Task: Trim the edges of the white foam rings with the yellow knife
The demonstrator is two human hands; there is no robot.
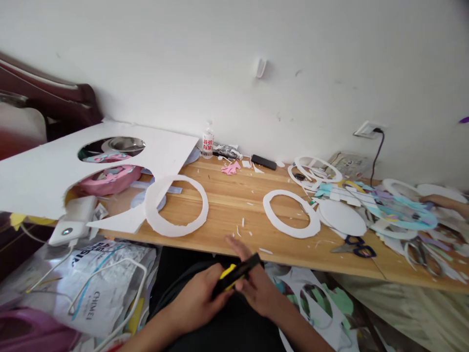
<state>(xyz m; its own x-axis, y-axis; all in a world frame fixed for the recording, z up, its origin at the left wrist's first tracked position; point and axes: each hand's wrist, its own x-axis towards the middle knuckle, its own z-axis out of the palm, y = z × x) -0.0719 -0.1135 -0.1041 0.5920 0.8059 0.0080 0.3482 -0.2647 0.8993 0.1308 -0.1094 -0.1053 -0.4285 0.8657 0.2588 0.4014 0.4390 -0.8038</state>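
Note:
A black and yellow utility knife [237, 274] is in my left hand [200, 296], whose fingers are wrapped round its lower end. My right hand [262, 288] is at the knife's far end, one finger stretched up and the others bent loosely below it. Whether the right fingers press on the knife is hard to see. Beyond the hands, a white ring [201, 195] lies partly over a cut white board [168, 142]. To the right, a second white ring [270, 215] rests on the wooden table [223, 210].
Scissors [362, 247] lie near the front edge at right, beside a white disc [342, 218] and heaped paper scraps. Another person's arm [445, 201] reaches in at far right. A bottle [208, 141] and a black phone-like object [264, 162] are by the wall. A power bank [69, 230] is at left.

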